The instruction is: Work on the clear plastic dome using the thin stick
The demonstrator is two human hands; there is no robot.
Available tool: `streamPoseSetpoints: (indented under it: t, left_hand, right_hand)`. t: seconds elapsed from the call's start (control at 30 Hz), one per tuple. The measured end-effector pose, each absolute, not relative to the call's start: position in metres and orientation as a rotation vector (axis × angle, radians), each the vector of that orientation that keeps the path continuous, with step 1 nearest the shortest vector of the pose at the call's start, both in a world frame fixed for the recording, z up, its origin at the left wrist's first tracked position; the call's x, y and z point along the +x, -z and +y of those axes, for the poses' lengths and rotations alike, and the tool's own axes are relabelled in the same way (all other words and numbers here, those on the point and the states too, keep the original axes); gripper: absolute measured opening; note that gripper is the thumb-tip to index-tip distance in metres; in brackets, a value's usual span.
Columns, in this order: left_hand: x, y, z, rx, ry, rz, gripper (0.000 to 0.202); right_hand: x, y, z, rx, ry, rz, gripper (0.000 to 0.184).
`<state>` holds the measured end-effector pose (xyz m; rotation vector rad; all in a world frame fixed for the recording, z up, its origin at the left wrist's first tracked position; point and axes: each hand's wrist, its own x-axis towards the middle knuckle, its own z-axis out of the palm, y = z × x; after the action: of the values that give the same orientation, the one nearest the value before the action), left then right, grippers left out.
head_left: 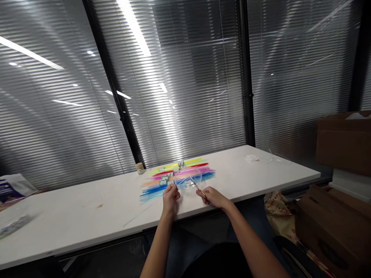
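Note:
My left hand (pixel 171 195) is closed near the front of the white table (pixel 116 189). A thin clear strand (pixel 139 213) runs from it down to the left across the tabletop. My right hand (pixel 213 197) grips a slim tool (pixel 196 185) with a silvery tip and copper-coloured handle; its exact kind is too small to tell. The tip points up and left, over a clear round loop or dish rim (pixel 188 169) between my hands. Beneath and behind lie bundles of coloured sticks or strands (pixel 207 175) in yellow, red, pink, orange and blue, with paper bands (pixel 164 180) around them.
A small jar with a cork-like lid (pixel 139 168) stands at the back edge. Clear scraps (pixel 252 158) lie to the right. Plastic packages (pixel 17 187) are at far left. Cardboard boxes (pixel 336 220) and a paper bag (pixel 279 210) sit at right, below table height. Blinds (pixel 185 96) rise behind.

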<state>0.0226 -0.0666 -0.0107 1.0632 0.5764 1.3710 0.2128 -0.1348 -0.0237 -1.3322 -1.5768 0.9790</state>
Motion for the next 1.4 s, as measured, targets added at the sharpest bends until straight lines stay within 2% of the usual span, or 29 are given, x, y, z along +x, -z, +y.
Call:
streamPoseSetpoints:
  t: [0.37, 1.4]
  left_hand:
    - [0.024, 0.009, -0.068, 1.053, -1.396, 0.569, 0.041]
    - [0.024, 0.017, -0.062, 1.140, -1.368, 0.571, 0.033]
  right_hand:
    - [0.214, 0.023, -0.135, -1.311, -1.021, -1.588, 0.061]
    - [0.215, 0.032, -0.129, -1.326, -0.949, -1.623, 0.063]
